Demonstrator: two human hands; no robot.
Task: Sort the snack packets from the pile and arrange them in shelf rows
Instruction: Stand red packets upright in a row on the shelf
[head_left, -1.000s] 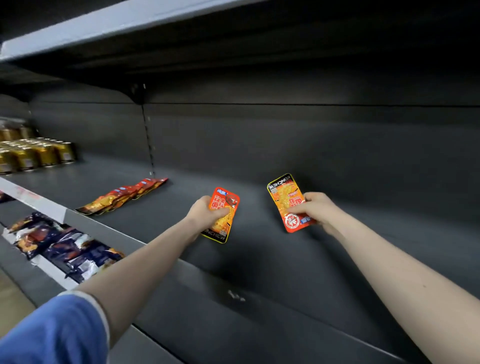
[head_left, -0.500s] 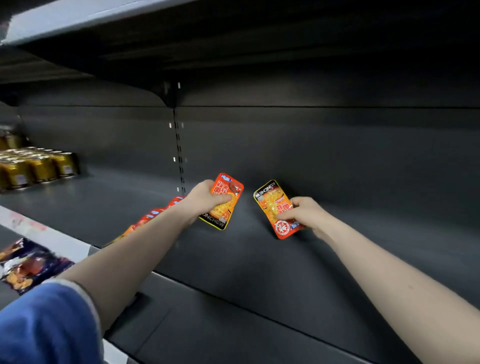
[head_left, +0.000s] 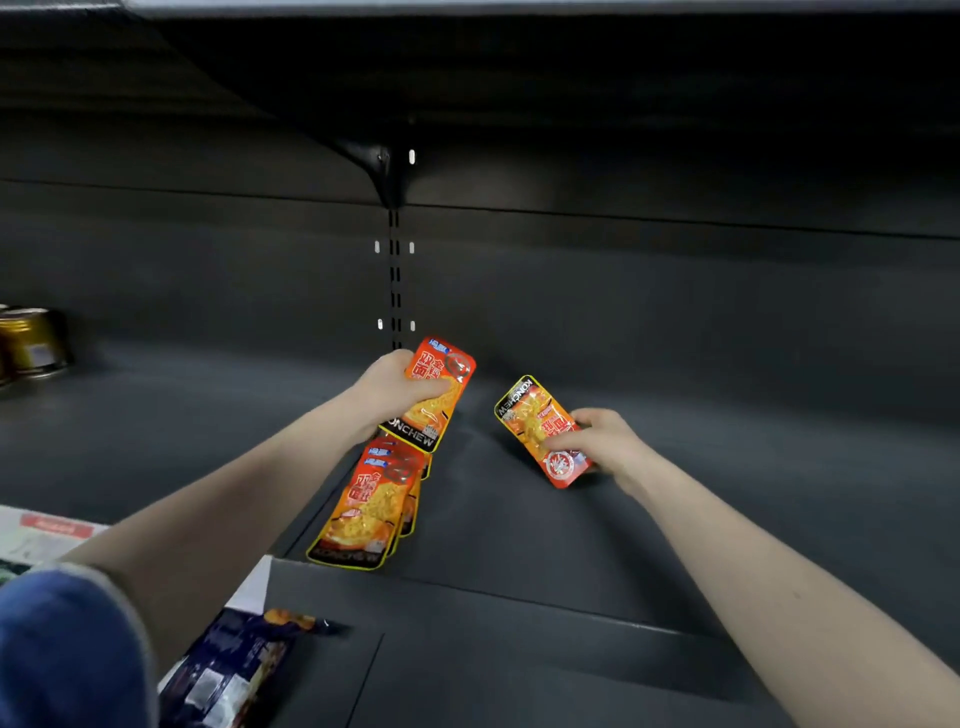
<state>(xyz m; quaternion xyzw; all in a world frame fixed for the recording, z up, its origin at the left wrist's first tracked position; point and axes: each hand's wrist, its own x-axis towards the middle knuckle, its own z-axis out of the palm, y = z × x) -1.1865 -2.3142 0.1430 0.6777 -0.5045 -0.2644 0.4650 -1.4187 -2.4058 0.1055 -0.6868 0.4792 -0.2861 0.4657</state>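
Gold cans (head_left: 32, 340) stood at far left on the dark shelf (head_left: 675, 519). Dark-blue packets (head_left: 228, 670) lay on the tier below. Left hand (head_left: 387, 387) pinched one orange snack packet (head_left: 441, 384) above the overlapping row of orange packets (head_left: 363, 512). Right hand (head_left: 605, 441) pinched a second orange packet (head_left: 540, 428), its lower end at the shelf.

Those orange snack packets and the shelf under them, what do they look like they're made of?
Orange snack packets: likely glossy plastic film, since light glints off their printed faces. Shelf: probably dark grey painted metal, matte, with a slotted upright behind; the coating can't be told.
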